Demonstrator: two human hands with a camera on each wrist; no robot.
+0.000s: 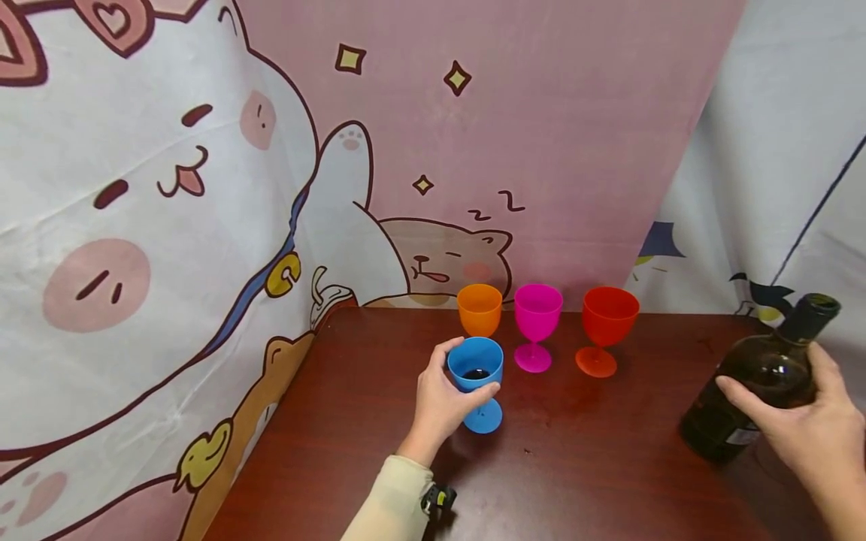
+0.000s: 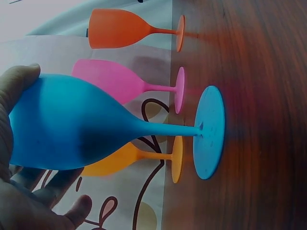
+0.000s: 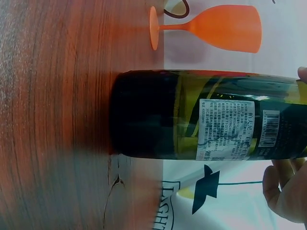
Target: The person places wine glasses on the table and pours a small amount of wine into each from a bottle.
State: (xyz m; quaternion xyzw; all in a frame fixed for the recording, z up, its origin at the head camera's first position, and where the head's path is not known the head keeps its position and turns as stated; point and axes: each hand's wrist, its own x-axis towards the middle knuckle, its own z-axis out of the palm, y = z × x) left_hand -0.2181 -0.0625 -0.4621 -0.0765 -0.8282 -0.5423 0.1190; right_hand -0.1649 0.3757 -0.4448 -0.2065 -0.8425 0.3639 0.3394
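My left hand [image 1: 443,398] grips the bowl of a blue goblet [image 2: 62,122], thumb on the near side and fingers round the far side. A little dark liquid [image 1: 476,374] lies in the bottom of its bowl. Off to the right, my right hand [image 1: 808,428] grips a dark glass wine bottle [image 3: 144,115] around its upper body. The bottle's mouth is uncorked, and it leans slightly in the head view. A white printed label [image 3: 225,129] and a barcode show on its side. Whether the goblet's foot and the bottle's base touch the table I cannot tell.
Behind the blue goblet stand an orange-yellow goblet [image 1: 479,312], a magenta goblet [image 1: 537,312] and a red-orange goblet [image 1: 610,315], in a row along the back of the brown wooden table [image 1: 352,421]. A printed cloth [image 1: 561,135] hangs close behind the table and along its left side.
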